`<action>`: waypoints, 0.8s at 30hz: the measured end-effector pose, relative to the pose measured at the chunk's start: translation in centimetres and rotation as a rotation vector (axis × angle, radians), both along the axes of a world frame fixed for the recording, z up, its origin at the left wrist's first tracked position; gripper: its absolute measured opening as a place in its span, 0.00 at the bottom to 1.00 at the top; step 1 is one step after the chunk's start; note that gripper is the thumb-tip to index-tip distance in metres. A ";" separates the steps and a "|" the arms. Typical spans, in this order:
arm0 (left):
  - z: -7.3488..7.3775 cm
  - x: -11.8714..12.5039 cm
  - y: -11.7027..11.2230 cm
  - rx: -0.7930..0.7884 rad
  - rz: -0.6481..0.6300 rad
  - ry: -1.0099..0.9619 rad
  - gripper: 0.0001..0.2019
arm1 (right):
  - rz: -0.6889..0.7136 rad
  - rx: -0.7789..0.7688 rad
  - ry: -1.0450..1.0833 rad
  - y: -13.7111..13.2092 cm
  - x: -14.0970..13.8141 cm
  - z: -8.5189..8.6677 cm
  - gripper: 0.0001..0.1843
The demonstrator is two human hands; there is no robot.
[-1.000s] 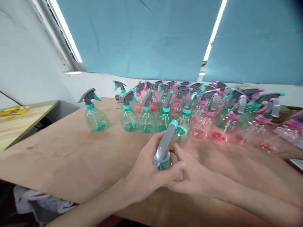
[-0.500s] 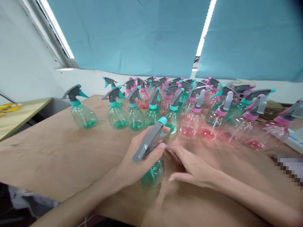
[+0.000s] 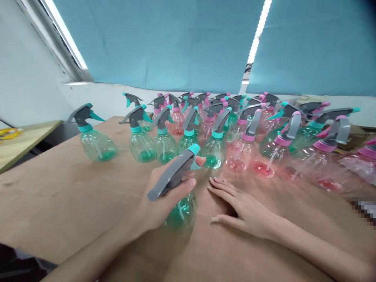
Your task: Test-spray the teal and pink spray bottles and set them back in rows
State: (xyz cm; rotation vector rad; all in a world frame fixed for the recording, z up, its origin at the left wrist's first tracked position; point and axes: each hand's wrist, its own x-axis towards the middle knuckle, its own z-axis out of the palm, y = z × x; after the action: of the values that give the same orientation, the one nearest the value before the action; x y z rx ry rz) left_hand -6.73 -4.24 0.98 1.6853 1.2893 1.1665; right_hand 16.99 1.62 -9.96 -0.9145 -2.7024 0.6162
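Note:
My left hand is wrapped round the neck of a green spray bottle with a grey trigger head and a teal nozzle. Its clear body shows below my fingers, near the tabletop; whether it touches the wood I cannot tell. To the right, my right hand lies palm down on the brown table, fingers stretched and thumb apart, with nothing in it. Just beyond my hands stand a green spray bottle and a pink spray bottle, both with grey heads.
Several more green and pink spray bottles crowd the back and right of the table. One green bottle stands apart at the left. Blue curtains hang behind. A second table with yellow items is at the far left.
My left hand has moved slightly left with the spray bottle. My right hand has come away from beside it and now lies flatter on the table. The view has shifted a little.

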 end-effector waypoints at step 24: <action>0.2 0.1 -0.4 -0.089 0.039 0.004 0.16 | -0.006 -0.032 0.019 0.0 0.0 0.2 0.42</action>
State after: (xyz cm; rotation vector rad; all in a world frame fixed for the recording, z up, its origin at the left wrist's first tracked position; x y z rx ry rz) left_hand -6.62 -4.61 1.17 1.6061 1.3618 1.1122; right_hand 17.00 1.65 -9.74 -0.9190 -2.6798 0.6652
